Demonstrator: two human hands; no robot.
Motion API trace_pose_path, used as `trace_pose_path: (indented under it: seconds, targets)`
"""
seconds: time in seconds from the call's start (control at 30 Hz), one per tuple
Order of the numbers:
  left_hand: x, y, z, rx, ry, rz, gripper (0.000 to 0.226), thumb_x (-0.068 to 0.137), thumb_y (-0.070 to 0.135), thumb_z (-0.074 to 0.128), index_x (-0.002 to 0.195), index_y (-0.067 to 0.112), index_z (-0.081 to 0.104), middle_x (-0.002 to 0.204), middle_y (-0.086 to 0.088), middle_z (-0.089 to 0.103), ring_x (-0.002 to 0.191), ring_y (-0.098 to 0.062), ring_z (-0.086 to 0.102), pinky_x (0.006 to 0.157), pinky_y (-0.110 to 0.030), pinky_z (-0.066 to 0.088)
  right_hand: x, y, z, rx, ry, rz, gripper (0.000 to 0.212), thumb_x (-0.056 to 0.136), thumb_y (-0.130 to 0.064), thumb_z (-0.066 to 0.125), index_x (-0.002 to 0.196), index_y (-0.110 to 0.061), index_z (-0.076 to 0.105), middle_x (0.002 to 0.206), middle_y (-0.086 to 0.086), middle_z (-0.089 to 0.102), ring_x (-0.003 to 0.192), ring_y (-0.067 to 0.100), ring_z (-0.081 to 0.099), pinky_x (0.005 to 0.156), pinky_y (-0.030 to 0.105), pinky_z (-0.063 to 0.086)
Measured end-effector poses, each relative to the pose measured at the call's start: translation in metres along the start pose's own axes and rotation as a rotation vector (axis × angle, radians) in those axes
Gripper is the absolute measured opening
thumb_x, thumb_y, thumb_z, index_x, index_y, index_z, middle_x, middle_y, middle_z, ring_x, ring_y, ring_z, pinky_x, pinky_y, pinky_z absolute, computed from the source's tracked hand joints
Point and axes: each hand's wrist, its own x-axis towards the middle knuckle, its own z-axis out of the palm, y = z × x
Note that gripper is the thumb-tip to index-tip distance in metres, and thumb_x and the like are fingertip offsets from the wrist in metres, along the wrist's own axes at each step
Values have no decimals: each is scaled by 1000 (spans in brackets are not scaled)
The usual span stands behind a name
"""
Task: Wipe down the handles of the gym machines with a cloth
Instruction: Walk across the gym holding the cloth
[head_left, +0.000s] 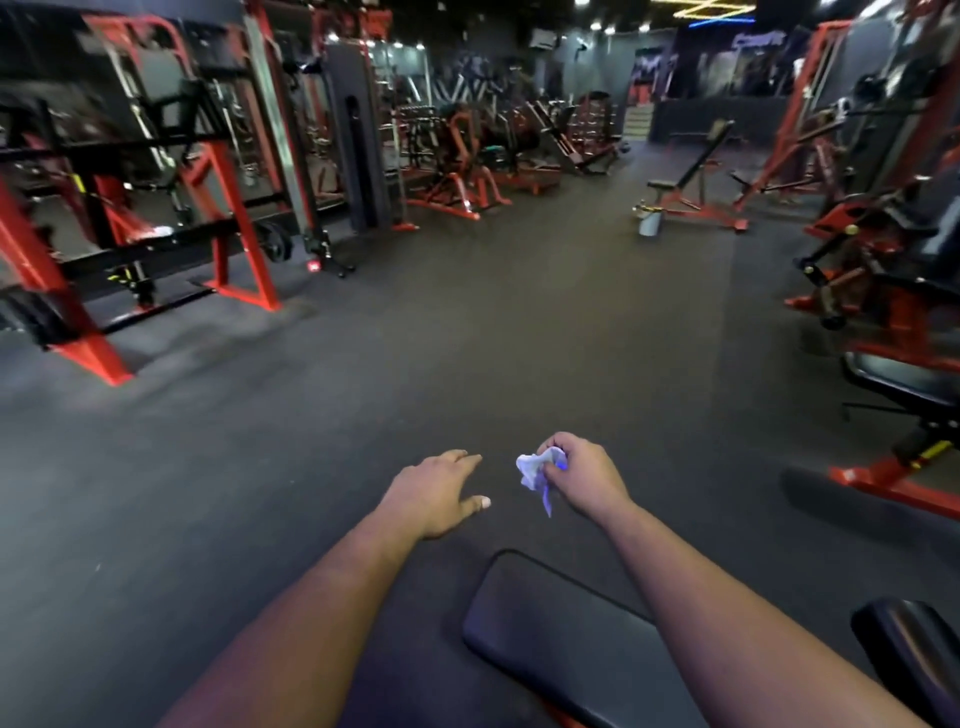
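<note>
White and crumpled, the cloth (540, 470) sits bunched in my right hand (582, 475), fingers curled round it, out over the dark rubber floor (467, 322) just beyond the black bench pad (556, 634). My left hand (439, 491) hovers beside the cloth, fingers straight and loosely spread, holding nothing. No handle is under the cloth, so I judge I'm between machines. Next I must pick one, perhaps the red rack (156, 171) far left of the pad, and close in on its grip.
</note>
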Motion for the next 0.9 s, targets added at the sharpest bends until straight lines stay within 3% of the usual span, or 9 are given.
trace_pose_path:
  seconds: [0.23, 0.43, 0.9]
  targets:
    - [57, -54, -25, 20, 33, -60, 76, 98, 64, 50, 161, 31, 25, 168, 6, 26, 149, -22, 35, 113, -42, 41, 83, -27, 27, 26, -28, -54, 13, 77, -21, 58, 80, -32, 64, 78, -14, 71, 70, 10, 66, 58, 33, 53]
    - [111, -92, -41, 24, 56, -58, 75, 98, 64, 50, 161, 32, 26, 167, 7, 28, 149, -20, 35, 111, -42, 42, 149, -46, 42, 18, -47, -54, 14, 78, -21, 57, 81, -32, 65, 75, -20, 71, 70, 5, 66, 63, 33, 55]
    - [287, -249, -76, 44, 49, 133, 74, 98, 64, 51, 159, 30, 30, 163, 6, 35, 145, -20, 40, 108, -42, 45, 311, -112, 121, 78, 72, 92, 15, 80, -17, 53, 81, -28, 63, 73, -23, 71, 67, 2, 66, 64, 32, 55]
